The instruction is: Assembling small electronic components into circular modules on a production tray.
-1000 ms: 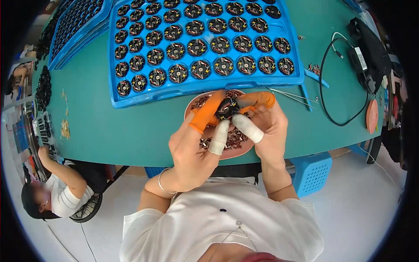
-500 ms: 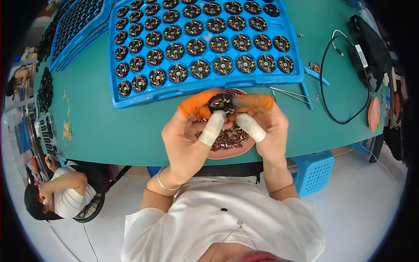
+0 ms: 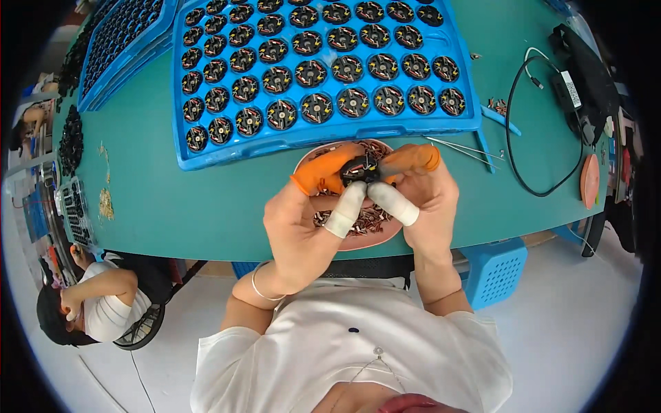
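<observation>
A round black disc-shaped part [image 3: 359, 171] with small metal pieces and wires on it is held up between my hands, tilted. My left hand [image 3: 296, 220], with an orange cover on a finger and a whitish one on the thumb, pinches its left side. On its right side, my right hand [image 3: 432, 193], covered the same way, closes finger and thumb on it; whether a small piece is between them is hidden. Right below the hands stands a pink bowl [image 3: 358, 242] of small brown-and-silver cylindrical pieces. Beyond it lies a blue tray [image 3: 323, 132] with rows of similar discs.
More blue trays [image 3: 131, 72] are stacked at the far left, by a heap of black parts [image 3: 71, 144]. Metal tweezers [image 3: 461, 147], a black cable [image 3: 511, 148] and a black bag [image 3: 585, 76] lie to the right. A seated person [image 3: 110, 303] is at lower left.
The black disc has shifted slightly right and toward me, and its face has tipped. My left hand moved right with it; my right finger and thumb shifted slightly at its edge.
</observation>
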A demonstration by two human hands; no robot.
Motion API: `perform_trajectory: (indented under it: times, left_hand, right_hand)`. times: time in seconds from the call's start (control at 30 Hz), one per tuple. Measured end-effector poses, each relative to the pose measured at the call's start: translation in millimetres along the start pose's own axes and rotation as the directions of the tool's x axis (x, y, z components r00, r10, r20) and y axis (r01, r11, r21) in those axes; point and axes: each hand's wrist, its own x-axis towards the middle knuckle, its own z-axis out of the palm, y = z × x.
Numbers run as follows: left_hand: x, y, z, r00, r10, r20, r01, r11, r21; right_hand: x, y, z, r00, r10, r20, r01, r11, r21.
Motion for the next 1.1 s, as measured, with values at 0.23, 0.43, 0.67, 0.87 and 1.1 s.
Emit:
perform_trajectory:
  times: [0.23, 0.43, 0.67, 0.87, 1.1]
  left_hand:
    - [0, 2, -1, 0.999, 0.004, 0.032, -0.005, 1.000, 0.017]
    - [-5, -2, -2, 0.995, 0.097, -0.012, -0.094, 0.982, 0.161]
    - [4, 10, 2, 0.957, 0.241, 0.164, -0.291, 0.814, 0.502]
    - [24, 23, 8, 0.807, 0.319, 0.497, -0.590, 0.387, 0.709]
    - [99, 52, 28, 0.768, 0.320, 0.554, -0.640, 0.399, 0.657]
  right_hand:
    - [2, -4, -5, 0.993, 0.109, 0.034, -0.113, 0.975, 0.191]
    - [0, -3, 2, 1.000, -0.013, -0.005, 0.013, 1.000, 0.014]
    - [1, -2, 0, 0.996, -0.076, -0.041, 0.076, 0.997, 0.006]
    - [-6, -14, -17, 0.983, -0.171, -0.074, 0.162, 0.980, -0.119]
    - [-4, -21, -31, 0.964, -0.210, -0.161, 0.180, 0.967, -0.179]
